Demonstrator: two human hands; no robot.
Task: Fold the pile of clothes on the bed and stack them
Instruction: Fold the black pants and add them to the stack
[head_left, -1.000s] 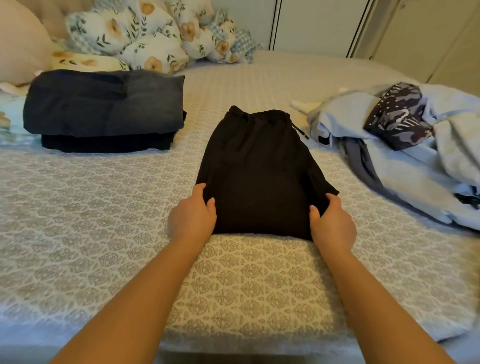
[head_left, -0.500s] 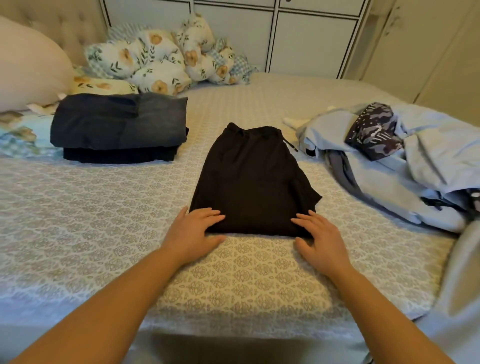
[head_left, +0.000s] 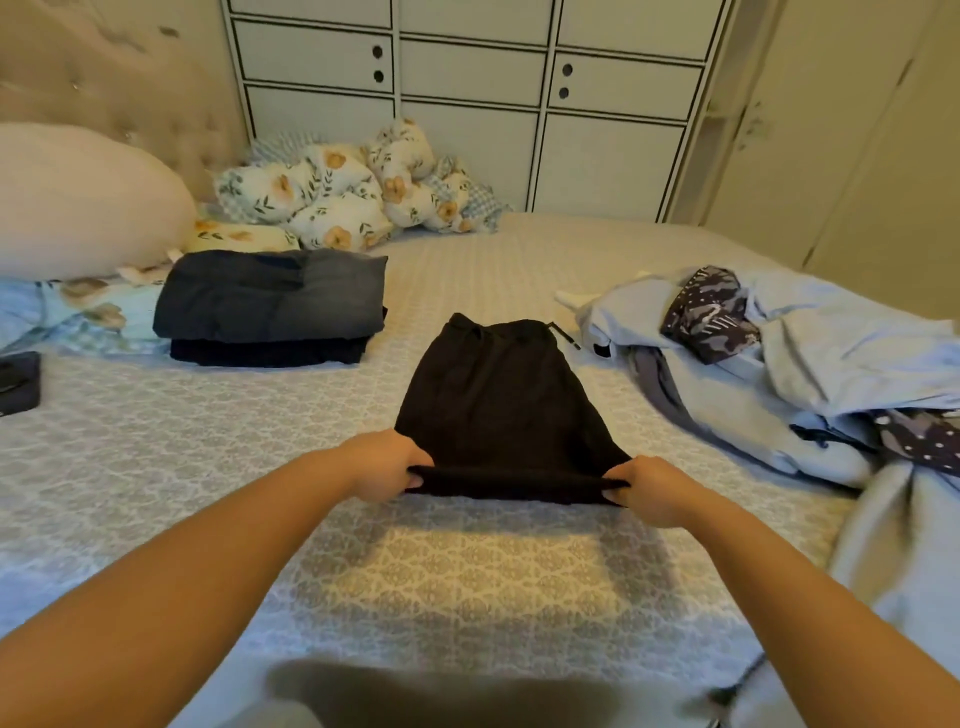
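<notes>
A black garment (head_left: 498, 400) with a drawstring waistband lies half-folded in the middle of the bed. My left hand (head_left: 382, 465) grips its near left corner and my right hand (head_left: 652, 488) grips its near right corner. The near edge is lifted off the bedspread between them. A stack of folded dark clothes (head_left: 270, 306) sits at the back left, a dark blue piece on top. The unfolded pile (head_left: 753, 364) of light blue and patterned clothes lies on the right.
The bed (head_left: 467, 571) has a grey patterned spread. Floral cushions (head_left: 353, 197) and a large pale pillow (head_left: 78, 202) lie by the headboard. A dark flat object (head_left: 18, 382) sits at the left edge. White cupboards (head_left: 467, 104) stand behind the bed.
My hands lay flat on the garment's near edge; now both grip its corners and have raised that edge. The view has tilted up.
</notes>
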